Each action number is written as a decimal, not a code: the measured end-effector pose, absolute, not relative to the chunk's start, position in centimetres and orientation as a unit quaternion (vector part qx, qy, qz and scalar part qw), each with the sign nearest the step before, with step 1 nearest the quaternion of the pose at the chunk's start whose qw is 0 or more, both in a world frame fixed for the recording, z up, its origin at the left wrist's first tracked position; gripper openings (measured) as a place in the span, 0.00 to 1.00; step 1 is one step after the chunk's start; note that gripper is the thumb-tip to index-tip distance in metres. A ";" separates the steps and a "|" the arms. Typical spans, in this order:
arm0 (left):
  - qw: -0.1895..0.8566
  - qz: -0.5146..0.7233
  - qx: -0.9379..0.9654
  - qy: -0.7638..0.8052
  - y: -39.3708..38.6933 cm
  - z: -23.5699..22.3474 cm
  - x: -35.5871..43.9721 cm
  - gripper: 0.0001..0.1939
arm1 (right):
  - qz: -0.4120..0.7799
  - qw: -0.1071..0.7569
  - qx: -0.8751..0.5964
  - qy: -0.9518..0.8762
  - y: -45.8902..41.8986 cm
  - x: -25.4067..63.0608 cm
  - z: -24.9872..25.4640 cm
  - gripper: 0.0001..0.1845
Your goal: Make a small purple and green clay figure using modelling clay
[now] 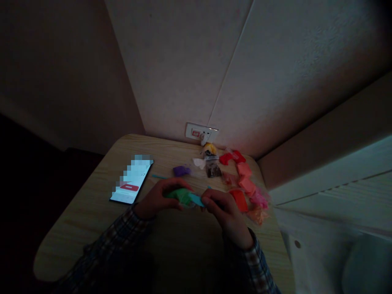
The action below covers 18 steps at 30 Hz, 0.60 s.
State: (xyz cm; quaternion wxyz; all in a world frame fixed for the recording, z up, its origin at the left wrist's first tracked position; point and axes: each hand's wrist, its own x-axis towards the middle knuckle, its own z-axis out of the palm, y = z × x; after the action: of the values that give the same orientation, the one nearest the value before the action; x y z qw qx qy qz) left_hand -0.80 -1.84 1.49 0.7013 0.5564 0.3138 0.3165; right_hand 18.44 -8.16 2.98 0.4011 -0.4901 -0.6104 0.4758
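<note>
My left hand (154, 199) is closed round a soft green lump that looks like modelling clay (183, 197), partly in clear plastic. Between the thumb and fingers of my right hand (226, 212) is a flat light-blue plastic tool (196, 199). Its broad end touches the right side of the green clay. Both hands are just above the table, close together. A thin blue stick (159, 177) lies behind my left hand. Right of my right hand lies a red-orange packet (239, 200).
A phone (130, 183) with a lit screen lies at left on the wooden table (82, 212). Behind my hands are a purple packet (181, 170), a dark packet (213, 168) and a yellow one (210, 148). Several red and pink packets (246, 185) line the right. A wall socket (201, 131) is behind.
</note>
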 end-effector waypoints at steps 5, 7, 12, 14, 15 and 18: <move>0.698 0.327 0.554 0.316 -1.8 1.6 -0.7 0.19 | 0.490 0.415 -0.495 -0.586 -8.2 18.7 3.0 0.18; 0.698 0.331 0.553 0.311 -1.8 1.4 -0.6 0.19 | 0.502 0.430 -0.489 -0.569 -8.2 18.9 2.9 0.18; 0.691 0.346 0.547 0.321 -1.7 0.1 -0.2 0.20 | 0.547 0.485 -0.469 -0.495 -8.2 19.3 2.5 0.18; 0.678 0.360 0.548 0.332 -1.6 -0.1 -0.2 0.21 | 0.563 0.503 -0.467 -0.460 -8.1 19.4 2.3 0.19; 0.662 0.370 0.553 0.345 -1.5 -0.1 -0.2 0.20 | 0.571 0.510 -0.468 -0.442 -8.0 19.4 2.3 0.19; 0.557 0.376 0.611 0.418 -1.2 0.2 -0.4 0.18 | 0.590 0.521 -0.476 -0.393 -7.6 19.5 2.1 0.19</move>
State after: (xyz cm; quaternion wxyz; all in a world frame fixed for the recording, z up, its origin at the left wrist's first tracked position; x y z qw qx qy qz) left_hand -0.40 -1.21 0.21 0.5572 0.6111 0.4183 0.3758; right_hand 19.47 -7.59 2.11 0.5206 -0.4762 -0.3933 0.5895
